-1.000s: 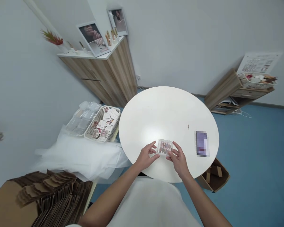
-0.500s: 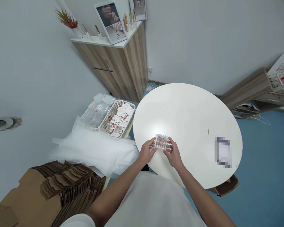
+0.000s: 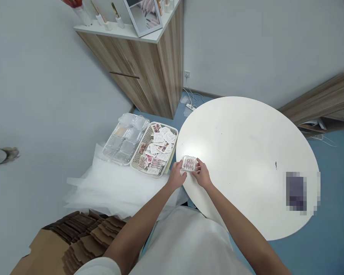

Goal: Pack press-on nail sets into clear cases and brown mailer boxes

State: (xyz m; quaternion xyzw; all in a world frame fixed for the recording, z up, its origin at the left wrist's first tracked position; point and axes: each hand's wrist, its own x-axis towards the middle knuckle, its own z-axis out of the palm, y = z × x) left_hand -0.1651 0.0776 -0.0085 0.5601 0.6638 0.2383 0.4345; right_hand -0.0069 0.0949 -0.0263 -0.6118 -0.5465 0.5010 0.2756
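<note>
A small clear plastic box of press-on nails (image 3: 189, 163) is held level near the left edge of the round white table (image 3: 240, 130). My left hand (image 3: 177, 176) grips its left side, with the fingers bent round the edge. On the right side, my right hand (image 3: 202, 175) grips it with thumb and fingers. Rows of pinkish, shiny nails show through the lid. Left of my hands stands a white perforated basket (image 3: 140, 150), which holds nail cards (image 3: 162, 148) and a few clear packs of nails.
Empty clear plastic boxes (image 3: 126, 139) fill a tray beside the basket. White foam sheets (image 3: 103, 187) and stacked flat cardboard boxes (image 3: 83, 244) lie at the lower left. A wood-grain cabinet (image 3: 143, 68) stands behind. A blurred-out item (image 3: 296, 193) lies on the table's right.
The view has shifted, so the table sits further right in the picture. Both hands, still on the nail box, are closer to the table's left edge and the basket.
</note>
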